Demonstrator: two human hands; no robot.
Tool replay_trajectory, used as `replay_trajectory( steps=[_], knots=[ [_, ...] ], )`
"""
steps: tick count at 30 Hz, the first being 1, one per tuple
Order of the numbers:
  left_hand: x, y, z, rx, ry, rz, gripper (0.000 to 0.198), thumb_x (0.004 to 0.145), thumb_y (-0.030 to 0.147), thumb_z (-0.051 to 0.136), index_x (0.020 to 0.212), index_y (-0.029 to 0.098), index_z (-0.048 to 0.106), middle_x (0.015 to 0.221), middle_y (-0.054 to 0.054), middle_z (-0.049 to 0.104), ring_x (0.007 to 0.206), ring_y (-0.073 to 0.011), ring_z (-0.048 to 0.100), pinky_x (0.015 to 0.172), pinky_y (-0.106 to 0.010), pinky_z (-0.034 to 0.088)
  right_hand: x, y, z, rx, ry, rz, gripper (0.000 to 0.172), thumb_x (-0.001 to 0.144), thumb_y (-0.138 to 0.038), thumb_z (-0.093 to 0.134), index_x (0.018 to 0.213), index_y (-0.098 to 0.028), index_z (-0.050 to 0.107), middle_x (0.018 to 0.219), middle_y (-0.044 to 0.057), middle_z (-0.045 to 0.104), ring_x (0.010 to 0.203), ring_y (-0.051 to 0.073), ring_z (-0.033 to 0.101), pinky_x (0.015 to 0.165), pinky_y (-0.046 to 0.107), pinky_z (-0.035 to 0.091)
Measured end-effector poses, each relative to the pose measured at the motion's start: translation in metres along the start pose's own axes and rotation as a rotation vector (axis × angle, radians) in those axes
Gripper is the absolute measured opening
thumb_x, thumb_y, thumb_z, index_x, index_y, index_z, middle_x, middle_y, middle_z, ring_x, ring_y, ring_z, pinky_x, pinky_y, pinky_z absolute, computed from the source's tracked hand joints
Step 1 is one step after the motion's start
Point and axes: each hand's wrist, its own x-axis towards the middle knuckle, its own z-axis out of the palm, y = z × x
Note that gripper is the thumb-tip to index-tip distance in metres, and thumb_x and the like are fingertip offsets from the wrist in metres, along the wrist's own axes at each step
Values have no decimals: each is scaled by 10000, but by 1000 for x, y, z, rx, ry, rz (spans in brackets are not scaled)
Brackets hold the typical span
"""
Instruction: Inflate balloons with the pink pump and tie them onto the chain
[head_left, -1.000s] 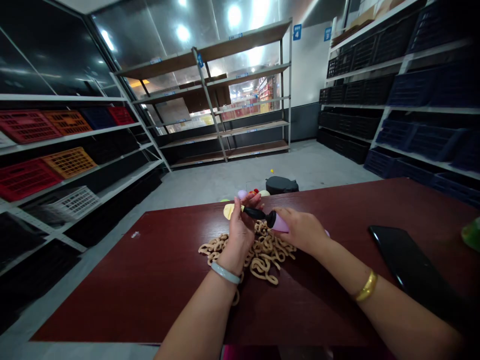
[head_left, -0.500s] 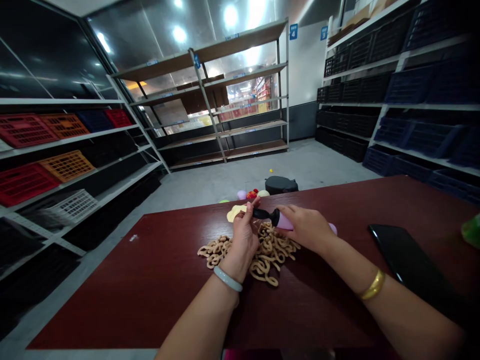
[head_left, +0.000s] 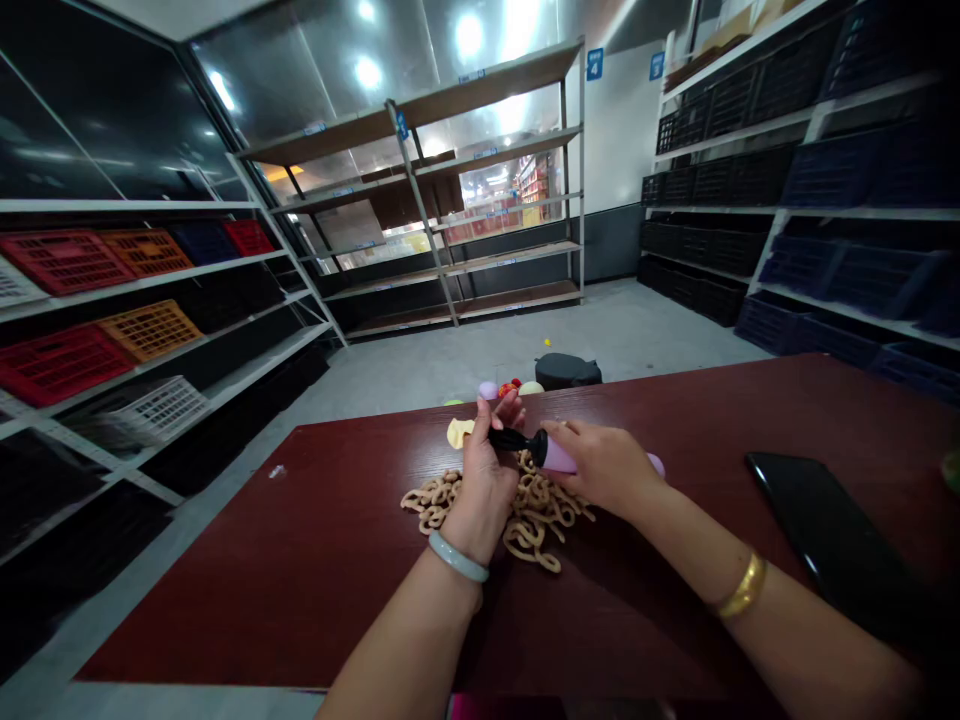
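My right hand [head_left: 604,462] is wrapped round the lilac barrel of a balloon pump [head_left: 559,455], which lies nearly level above the table. Its black nozzle end [head_left: 510,439] points left into my left hand [head_left: 489,455]. A limp pale yellow balloon [head_left: 459,433] sticks out past my left thumb; my closed fingers hold it at the nozzle, and its neck is hidden. Beneath both hands, a loose heap of tan, curled, rope-like pieces [head_left: 536,520] spreads over the table.
The dark red table [head_left: 225,560] bears a black flat device [head_left: 817,520] at right. Beyond its far edge are a lilac balloon [head_left: 488,390], a cream one [head_left: 531,388] and a dark grey bag [head_left: 568,370]. Shelves with crates [head_left: 64,262] stand left and right.
The yellow balloon and the nozzle have shifted slightly left and down with my left hand, and the balloon looks more crumpled. My right hand still grips the pump. The view has moved a little.
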Motion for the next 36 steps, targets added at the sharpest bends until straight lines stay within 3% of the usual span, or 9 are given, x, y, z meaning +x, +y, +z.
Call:
replay_trajectory(
  steps=[4, 8, 16, 20, 26, 29, 32, 34, 36],
  knots=[
    [-4, -4, 0, -5, 74, 45, 518, 773, 520, 690, 546, 166, 387, 736, -64, 674, 683, -163, 656, 729, -325, 529, -2, -10, -2, 5, -29, -13, 570, 834, -495, 582, 1330, -237, 471, 1100, 84, 653, 886, 243, 649, 656, 318, 436],
    [1, 8, -1, -64, 29, 34, 529, 798, 492, 677, 550, 185, 325, 438, 69, 368, 366, -55, 368, 415, -210, 338, -3, -11, -2, 31, -56, -16, 558, 841, -517, 564, 1317, -241, 475, 1122, 88, 659, 868, 244, 661, 662, 326, 450],
    [27, 68, -16, -136, 56, 165, 433, 810, 285, 698, 594, 182, 337, 459, 93, 346, 348, -28, 308, 377, -189, 243, -3, 12, 2, 54, -64, -36, 523, 855, -536, 533, 1306, -275, 489, 1196, 73, 655, 950, 268, 667, 739, 373, 494],
    [26, 80, -16, -119, 69, 248, 413, 807, 255, 689, 605, 181, 337, 465, 96, 348, 348, -22, 303, 383, -178, 238, -3, 28, 4, 52, -51, -57, 556, 852, -558, 529, 1325, -269, 485, 1215, 80, 653, 983, 269, 661, 794, 383, 494],
    [7, 43, 0, -68, 17, 225, 504, 844, 424, 640, 554, 181, 306, 466, 40, 446, 381, -63, 416, 410, -192, 325, -4, 24, 0, 25, -45, -76, 536, 865, -552, 514, 1297, -236, 487, 1155, 90, 672, 930, 268, 671, 755, 369, 481],
    [-4, 13, 8, 10, 54, 167, 456, 822, 502, 643, 594, 165, 436, 596, -42, 610, 544, -154, 614, 554, -280, 489, -3, 10, -5, 24, -38, -84, 512, 870, -542, 516, 1271, -224, 490, 1098, 89, 682, 890, 260, 671, 707, 345, 462],
    [-10, -7, 11, 9, 33, 89, 374, 831, 485, 643, 754, 124, 583, 816, -134, 698, 784, -241, 697, 732, -378, 534, 0, 0, -9, 6, -44, -77, 516, 864, -537, 528, 1266, -215, 496, 1039, 93, 686, 860, 261, 668, 685, 335, 446],
    [-12, -10, 11, -18, 17, 73, 379, 838, 482, 636, 719, 130, 563, 845, -134, 700, 796, -231, 695, 748, -375, 531, 1, -3, -11, 1, -52, -68, 509, 859, -531, 536, 1257, -215, 505, 1026, 96, 686, 857, 262, 668, 685, 333, 443],
    [-11, -8, 9, -45, 5, 78, 461, 830, 511, 632, 599, 156, 449, 654, -56, 636, 605, -156, 643, 623, -295, 513, 2, -7, -10, 9, -52, -59, 503, 855, -527, 543, 1248, -215, 511, 1020, 98, 687, 859, 261, 666, 685, 329, 443]
  ],
)
